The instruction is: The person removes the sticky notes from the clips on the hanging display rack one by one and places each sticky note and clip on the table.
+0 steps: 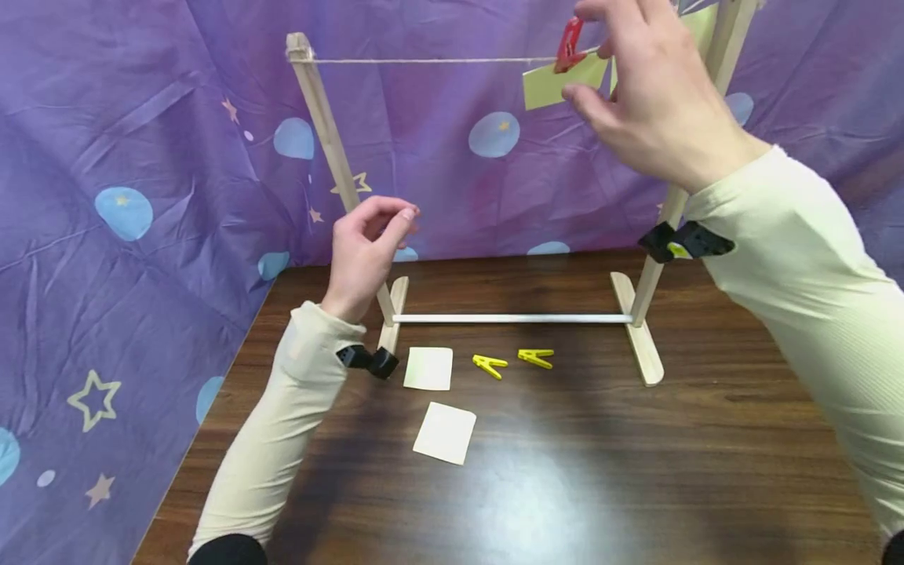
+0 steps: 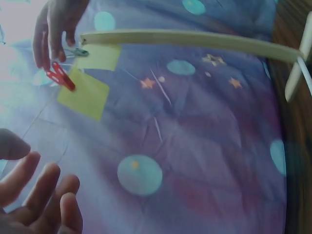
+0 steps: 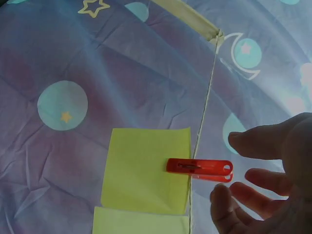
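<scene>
Right hand (image 1: 657, 102): fingers parted beside red clothespin (image 3: 183, 165) | pin clips yellow note (image 3: 141, 170) to string (image 3: 210, 78) | left hand (image 1: 362, 255): fingers loosely curled

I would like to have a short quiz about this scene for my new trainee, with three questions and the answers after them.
1. True or false: the red clothespin fastens a yellow note to the string.
2. Multiple choice: how many yellow clothespins lie on the table? A) one B) two C) five
3. Short answer: which of the two hands is nearer to the red clothespin?

Key: 1. True. 2. B. 3. The right hand.
</scene>
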A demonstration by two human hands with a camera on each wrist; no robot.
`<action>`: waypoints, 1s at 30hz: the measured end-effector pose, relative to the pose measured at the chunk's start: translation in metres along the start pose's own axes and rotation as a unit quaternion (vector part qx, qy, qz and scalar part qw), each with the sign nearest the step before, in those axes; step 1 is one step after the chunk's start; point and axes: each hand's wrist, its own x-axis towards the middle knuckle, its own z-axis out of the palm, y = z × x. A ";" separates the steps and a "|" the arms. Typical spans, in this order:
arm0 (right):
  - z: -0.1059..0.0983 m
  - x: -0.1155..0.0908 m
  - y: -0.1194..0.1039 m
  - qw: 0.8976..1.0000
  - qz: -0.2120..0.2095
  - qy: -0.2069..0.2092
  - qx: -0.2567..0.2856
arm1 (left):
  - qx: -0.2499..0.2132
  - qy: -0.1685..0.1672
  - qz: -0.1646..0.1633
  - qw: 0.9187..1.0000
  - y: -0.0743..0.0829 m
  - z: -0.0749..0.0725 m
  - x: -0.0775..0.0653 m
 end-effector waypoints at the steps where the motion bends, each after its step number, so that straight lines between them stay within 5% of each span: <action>1: 0.001 0.002 0.000 1.000 0.005 -0.006 0.001 | -0.008 0.002 -0.009 1.000 0.001 0.002 0.002; 12: 0.005 0.019 0.011 0.998 0.041 -0.041 0.000 | -0.052 -0.004 -0.112 0.992 0.006 0.023 0.013; 17: 0.008 0.023 0.016 0.998 0.045 -0.026 0.019 | -0.055 -0.015 -0.132 0.990 0.004 0.035 0.020; 22: 0.008 0.026 0.020 0.994 0.093 -0.024 0.058 | -0.074 -0.015 -0.152 0.986 0.003 0.047 0.026; 30: 0.011 0.026 0.021 0.987 0.129 -0.015 0.090 | -0.156 -0.011 -0.190 0.969 -0.004 0.071 0.039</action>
